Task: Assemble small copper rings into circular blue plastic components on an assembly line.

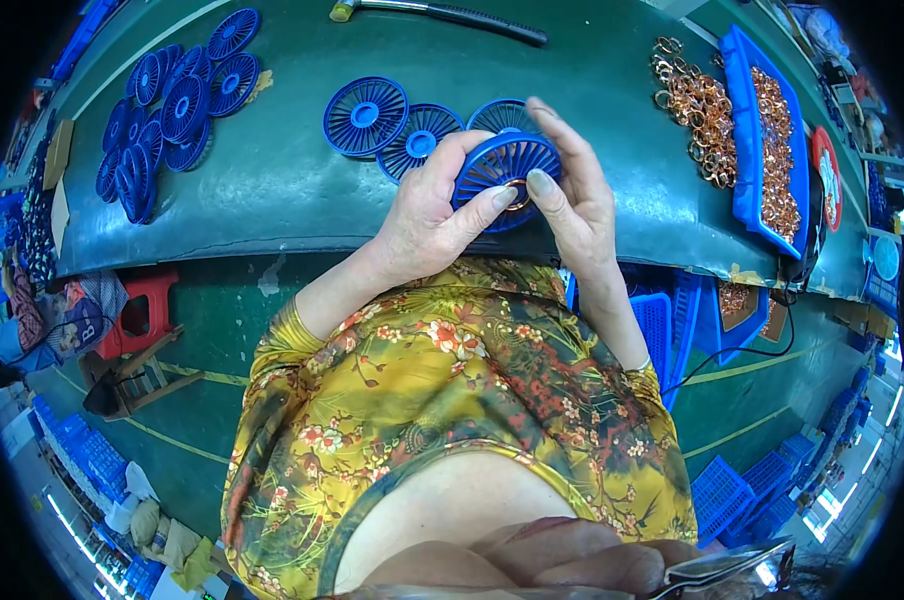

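Between both hands, just above the near edge of the table, is a round blue slatted plastic grille [480,184]. A copper-coloured ring [518,194] sits at its centre. My left hand [434,205] grips the grille's left side, its thumb by the ring. On the right side, my right hand [575,195] has its thumb pressed at the ring and its fingers raised around the rim. Behind the hands lie three more blue grilles: one at the left [364,115], one in the middle [420,143] and one at the right [505,116], partly hidden by my hands.
A heap of blue grilles [184,108] lies on the green table [282,190] at the left. At the back is a hammer [452,14]. Loose copper rings [700,110] lie at the right, beside a blue tray [744,150] full of them. A red stool [147,310] stands below left.
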